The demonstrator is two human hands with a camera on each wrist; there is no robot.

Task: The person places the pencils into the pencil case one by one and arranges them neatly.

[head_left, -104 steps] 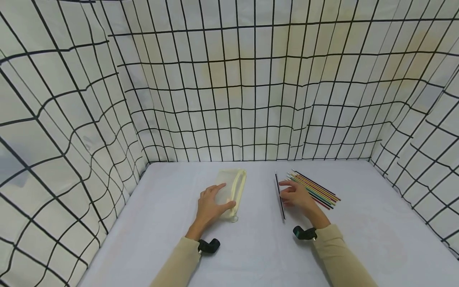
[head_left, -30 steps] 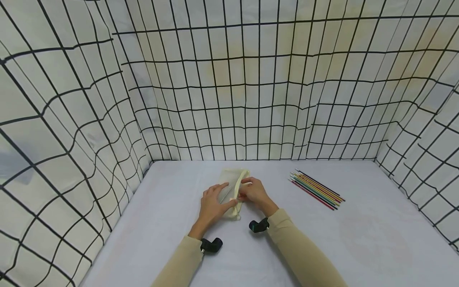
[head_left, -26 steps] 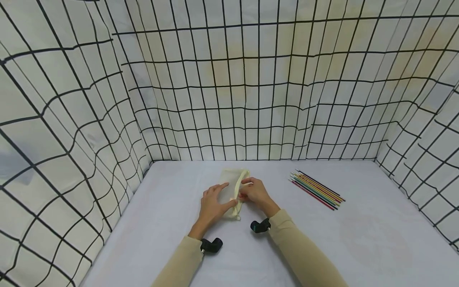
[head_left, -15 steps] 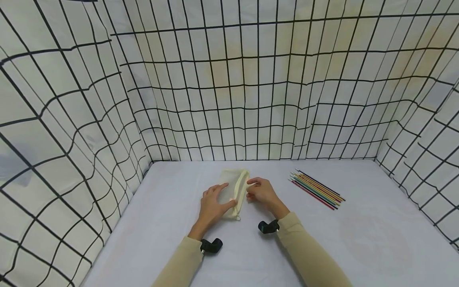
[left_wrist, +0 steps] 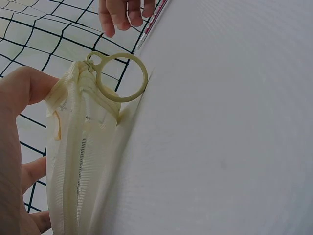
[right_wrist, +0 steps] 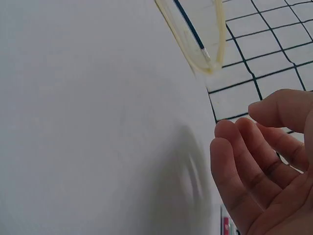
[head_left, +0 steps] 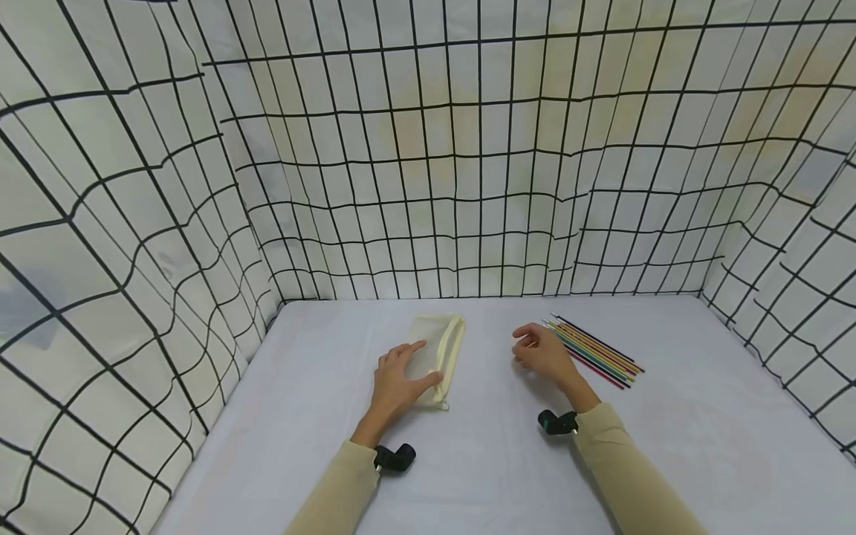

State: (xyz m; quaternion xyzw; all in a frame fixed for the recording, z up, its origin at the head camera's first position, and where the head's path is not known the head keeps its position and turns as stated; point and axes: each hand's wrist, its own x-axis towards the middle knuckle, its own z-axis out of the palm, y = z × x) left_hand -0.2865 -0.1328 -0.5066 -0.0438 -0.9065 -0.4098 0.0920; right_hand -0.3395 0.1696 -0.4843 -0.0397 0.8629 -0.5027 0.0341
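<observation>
A pale yellow zip pouch [head_left: 431, 325] with see-through mesh lies left of the middle of the table. My left hand [head_left: 394, 383] holds it by the near side, thumb at the zip edge and fingers spread along the other side. In the left wrist view a ring pull [left_wrist: 145, 78] hangs from the zip's end. One dark pencil [right_wrist: 189, 23] shows inside the pouch in the right wrist view. My right hand [head_left: 545, 353] hovers with loosely bent fingers and nothing in them, just left of a bundle of coloured pencils [head_left: 597, 353].
The white table [head_left: 468, 475] is enclosed at the back and sides by white cloth with a black net [head_left: 481, 171] over it. A small black wrist camera [head_left: 396, 458] sits on the left wrist, and another camera [head_left: 556, 423] on the right.
My right hand brought a dark pencil from the right to the pouch, let go of it there, and moved back right towards the pencils. My left hand has stayed on the pouch.
</observation>
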